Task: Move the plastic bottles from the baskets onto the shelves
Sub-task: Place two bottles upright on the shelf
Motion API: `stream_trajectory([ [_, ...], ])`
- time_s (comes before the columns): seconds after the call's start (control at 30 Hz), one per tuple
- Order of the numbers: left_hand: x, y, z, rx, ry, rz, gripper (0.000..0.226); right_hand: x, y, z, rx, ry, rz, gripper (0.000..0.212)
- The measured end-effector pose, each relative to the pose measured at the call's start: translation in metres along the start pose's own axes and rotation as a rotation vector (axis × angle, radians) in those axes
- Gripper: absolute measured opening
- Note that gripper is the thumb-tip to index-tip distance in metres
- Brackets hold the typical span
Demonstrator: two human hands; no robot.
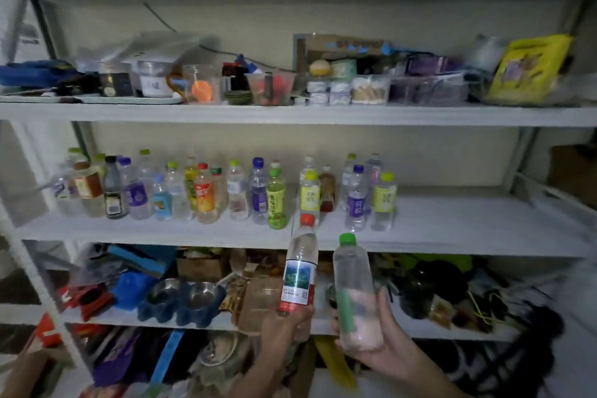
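Shelves filled the head view, white boards stacked one above another. The left hand (287, 325) gripped a red-cap bottle (299, 268) round its base, fingers curled below the label. That bottle stood nearly upright, leaning a little to the right, and its cap showed in front of the near edge of the middle shelf (468, 220). The right hand (379, 341) gripped a green-cap bottle (352, 284) round its lower half, with the palm behind it and the fingers wrapped up its right side. This bottle was clear and had no label, and a green strip showed through its lower part. Its cap reached the shelf's front edge. The two held bottles were side by side, close but apart.

On the middle shelf, a crowd of bottles (276, 200) stood upright across the left and centre, with caps of many colours. The top shelf (290, 115) carried cups, jars, small boxes and a yellow packet (529, 68) at the right. The lower shelf (436, 329) held two steel bowls (166, 291) in a blue holder among blurred clutter.
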State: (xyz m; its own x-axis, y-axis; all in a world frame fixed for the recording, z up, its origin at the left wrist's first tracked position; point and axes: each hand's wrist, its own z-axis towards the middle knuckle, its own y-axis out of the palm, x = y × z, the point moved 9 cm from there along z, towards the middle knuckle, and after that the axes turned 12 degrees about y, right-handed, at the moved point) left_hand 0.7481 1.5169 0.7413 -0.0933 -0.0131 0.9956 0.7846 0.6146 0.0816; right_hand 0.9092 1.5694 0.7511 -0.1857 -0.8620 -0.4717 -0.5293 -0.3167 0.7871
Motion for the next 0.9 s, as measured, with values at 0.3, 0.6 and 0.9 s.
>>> stream_trajectory([
  [0.3, -0.009, 0.110, 0.036, -0.202, -0.002, 0.005, 0.036, -0.066, -0.082, -0.022, 0.274, -0.204, 0.133, 0.086],
  [0.6, -0.004, 0.186, 0.116, -0.317, 0.087, 0.013, 0.068, -0.160, -0.110, -0.002, 0.293, -0.375, -0.055, 0.029],
  [0.9, -0.005, 0.210, 0.210, -0.182, 0.175, -0.023, 0.063, -0.252, -0.151, 0.033, 0.462, -0.534, -0.055, 0.111],
])
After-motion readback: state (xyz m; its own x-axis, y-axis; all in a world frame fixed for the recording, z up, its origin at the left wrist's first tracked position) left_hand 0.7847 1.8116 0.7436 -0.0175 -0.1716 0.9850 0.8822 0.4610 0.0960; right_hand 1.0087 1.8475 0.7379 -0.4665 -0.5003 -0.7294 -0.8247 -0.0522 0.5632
